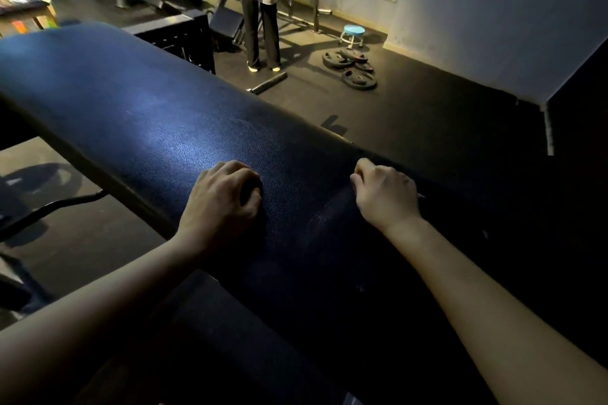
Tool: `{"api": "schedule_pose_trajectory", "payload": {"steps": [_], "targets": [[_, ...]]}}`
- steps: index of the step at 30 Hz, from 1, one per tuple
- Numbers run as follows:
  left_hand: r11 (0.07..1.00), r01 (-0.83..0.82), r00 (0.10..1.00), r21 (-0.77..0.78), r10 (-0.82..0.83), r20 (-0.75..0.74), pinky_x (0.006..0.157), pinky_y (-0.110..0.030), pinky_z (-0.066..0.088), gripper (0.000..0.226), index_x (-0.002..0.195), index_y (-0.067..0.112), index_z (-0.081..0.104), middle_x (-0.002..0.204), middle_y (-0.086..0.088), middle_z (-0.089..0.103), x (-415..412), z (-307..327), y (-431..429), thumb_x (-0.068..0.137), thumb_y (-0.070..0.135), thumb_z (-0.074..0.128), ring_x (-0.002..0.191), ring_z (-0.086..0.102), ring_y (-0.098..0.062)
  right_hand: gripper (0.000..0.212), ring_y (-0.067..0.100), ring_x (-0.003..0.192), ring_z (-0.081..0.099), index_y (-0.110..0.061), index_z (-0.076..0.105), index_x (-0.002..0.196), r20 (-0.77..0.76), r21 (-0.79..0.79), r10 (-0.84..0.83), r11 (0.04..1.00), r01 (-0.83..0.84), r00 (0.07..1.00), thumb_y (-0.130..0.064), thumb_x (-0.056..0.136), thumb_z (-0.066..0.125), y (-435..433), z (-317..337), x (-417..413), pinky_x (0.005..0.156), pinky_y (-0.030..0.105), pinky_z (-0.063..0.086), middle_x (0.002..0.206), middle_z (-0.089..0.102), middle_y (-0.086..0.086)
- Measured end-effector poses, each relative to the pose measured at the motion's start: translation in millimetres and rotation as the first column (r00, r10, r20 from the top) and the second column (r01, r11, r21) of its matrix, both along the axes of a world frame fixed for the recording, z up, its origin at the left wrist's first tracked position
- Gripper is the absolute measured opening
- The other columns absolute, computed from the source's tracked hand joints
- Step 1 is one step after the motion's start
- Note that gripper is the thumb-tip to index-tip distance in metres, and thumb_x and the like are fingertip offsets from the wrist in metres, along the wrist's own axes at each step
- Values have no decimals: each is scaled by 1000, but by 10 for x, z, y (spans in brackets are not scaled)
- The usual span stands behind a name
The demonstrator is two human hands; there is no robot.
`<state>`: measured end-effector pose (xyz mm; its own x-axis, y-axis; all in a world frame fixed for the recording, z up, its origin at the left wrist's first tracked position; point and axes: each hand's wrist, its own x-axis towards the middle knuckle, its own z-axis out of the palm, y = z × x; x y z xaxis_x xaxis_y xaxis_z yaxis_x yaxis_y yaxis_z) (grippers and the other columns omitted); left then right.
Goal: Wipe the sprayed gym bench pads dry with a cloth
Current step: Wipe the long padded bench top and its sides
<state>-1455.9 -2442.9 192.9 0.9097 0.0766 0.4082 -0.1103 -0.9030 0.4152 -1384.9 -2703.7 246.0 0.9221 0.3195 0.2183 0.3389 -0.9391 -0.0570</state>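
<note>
A long dark padded gym bench pad (pixel 158 128) runs from the upper left to the lower right, with a glossy sheen near its middle. My left hand (pixel 223 204) rests on the pad with its fingers curled in; a dark patch sits under the fingers, and I cannot tell if it is cloth or shadow. My right hand (pixel 385 194) is at the pad's far edge, thumb and fingers pinched on a dark cloth (pixel 332 217) that lies over the pad and is hard to separate from it in the dim light.
Beyond the bench, a person (pixel 260 6) stands on the black floor. Weight plates (pixel 353 67) lie near a small blue stool (pixel 352 34), and a short bar (pixel 268 84) lies on the floor. Machines stand at the back, with a wall on the right.
</note>
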Motion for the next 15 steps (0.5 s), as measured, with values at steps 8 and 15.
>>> {"api": "schedule_pose_trajectory", "payload": {"steps": [8, 15], "targets": [[1000, -4, 1000, 9, 5, -14, 91, -40, 43, 33, 94, 26, 72, 108, 6, 67, -9, 1, -10, 85, 45, 48, 101, 58, -22, 20, 24, 93, 62, -24, 57, 111, -129, 123, 472, 880, -458, 872, -39, 101, 49, 340, 95, -1032, 75, 43, 53, 100, 59, 0], [1000, -19, 1000, -1, 19, -24, 91, -41, 44, 29, 93, 27, 72, 105, 5, 67, -11, 22, -16, 86, 43, 48, 100, 58, -22, 19, 31, 104, 60, -18, 63, 111, -18, 76, -110, 991, 111, 994, -31, 100, 56, 71, 10, -79, 86, 40, 50, 110, 60, 10]]}}
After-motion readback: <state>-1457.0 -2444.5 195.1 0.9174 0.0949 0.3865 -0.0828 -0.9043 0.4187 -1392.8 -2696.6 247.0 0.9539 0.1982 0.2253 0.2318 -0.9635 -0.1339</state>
